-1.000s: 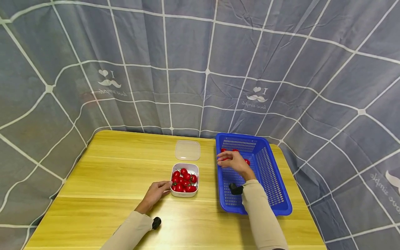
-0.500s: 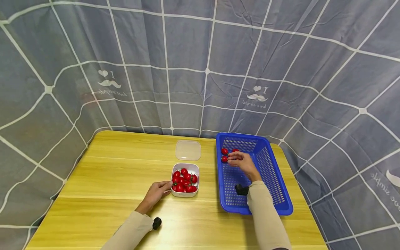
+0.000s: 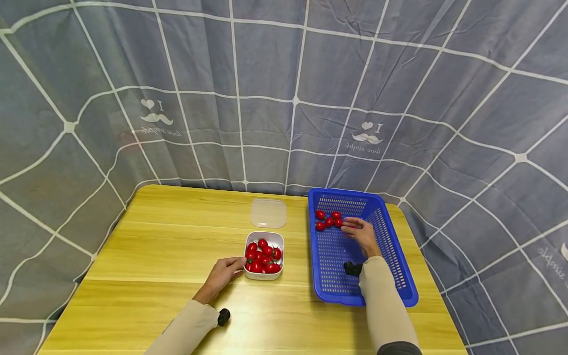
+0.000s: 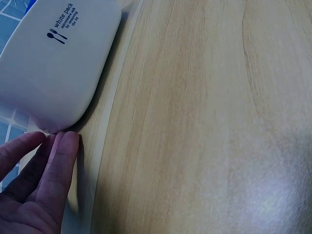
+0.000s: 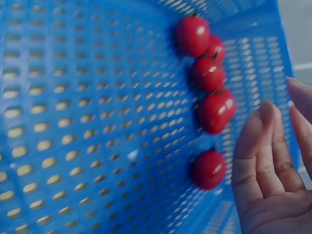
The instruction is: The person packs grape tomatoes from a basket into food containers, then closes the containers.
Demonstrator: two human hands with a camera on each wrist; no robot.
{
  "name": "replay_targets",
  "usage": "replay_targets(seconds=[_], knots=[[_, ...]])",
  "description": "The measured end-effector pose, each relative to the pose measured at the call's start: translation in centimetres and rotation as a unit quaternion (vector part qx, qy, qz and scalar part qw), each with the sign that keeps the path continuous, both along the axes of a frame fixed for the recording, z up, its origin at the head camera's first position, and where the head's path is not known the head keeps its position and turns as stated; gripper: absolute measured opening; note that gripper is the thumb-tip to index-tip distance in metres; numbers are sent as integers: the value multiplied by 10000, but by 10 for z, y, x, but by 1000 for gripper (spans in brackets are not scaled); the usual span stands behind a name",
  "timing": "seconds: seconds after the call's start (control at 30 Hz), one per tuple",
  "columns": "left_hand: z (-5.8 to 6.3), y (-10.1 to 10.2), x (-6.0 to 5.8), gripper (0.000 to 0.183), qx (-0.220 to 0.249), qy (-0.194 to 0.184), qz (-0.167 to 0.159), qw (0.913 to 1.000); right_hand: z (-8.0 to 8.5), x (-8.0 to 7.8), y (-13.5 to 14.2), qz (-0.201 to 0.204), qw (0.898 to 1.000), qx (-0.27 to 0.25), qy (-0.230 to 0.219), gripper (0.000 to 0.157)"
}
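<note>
A white square container (image 3: 262, 277) full of red cherry tomatoes (image 3: 265, 260) stands mid-table. My left hand (image 3: 220, 277) touches its left side with fingers fairly straight; the left wrist view shows the fingertips (image 4: 70, 139) right against the container's outer wall (image 4: 53, 68). On the right is a blue perforated basket (image 3: 314, 261) with several cherry tomatoes (image 3: 329, 222) near its far end. Over the basket, my right hand (image 3: 365, 238) hovers with loosely bent fingers and nothing between them. Its fingers (image 5: 265, 170) are beside the row of tomatoes (image 5: 208, 74) in the right wrist view.
A translucent lid (image 3: 268, 213) lies flat behind the white container. The wooden table (image 3: 168, 236) runs back to a grey curtain (image 3: 266, 123) with white lines, which hangs around its back and sides. The basket's raised walls surround the right hand's area.
My right hand has moved right across the basket, uncovering several tomatoes at its far left. The left hand stays at the container.
</note>
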State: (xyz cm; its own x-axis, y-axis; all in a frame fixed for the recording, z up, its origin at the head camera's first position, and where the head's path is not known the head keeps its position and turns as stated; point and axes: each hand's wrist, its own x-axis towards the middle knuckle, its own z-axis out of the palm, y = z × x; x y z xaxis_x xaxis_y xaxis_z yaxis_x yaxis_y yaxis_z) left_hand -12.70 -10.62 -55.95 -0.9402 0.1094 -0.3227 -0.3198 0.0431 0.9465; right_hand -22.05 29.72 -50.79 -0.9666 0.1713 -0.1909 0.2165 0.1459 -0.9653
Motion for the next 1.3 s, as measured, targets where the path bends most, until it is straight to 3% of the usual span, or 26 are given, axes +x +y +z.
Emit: replay_targets(seconds=[0.17,0.53,0.77,0.83,0.93,1.1,1.3], knots=[[2,-1,1,43,-41,-6,4,10000,-14,-1,7,-470,9988,-97,44,46],[2,0,0,44,1,-9,12,10000,-36,-1,11,-1499,9884,212,134,48],[2,-1,0,43,-87,43,-15,10000,-35,-3,11,-1414,9882,562,-152,50],[9,0,3,42,-87,28,-32,10000,-34,-4,11,-1358,9886,602,-233,51],[10,-1,4,42,-34,47,-45,10000,-35,-5,10,-1297,9886,669,-375,51],[4,-1,2,43,-64,60,-43,10000,-39,-3,8,-1236,9869,853,-593,44],[4,0,1,42,-71,45,17,10000,-45,-6,8,-1215,9890,633,-553,39]])
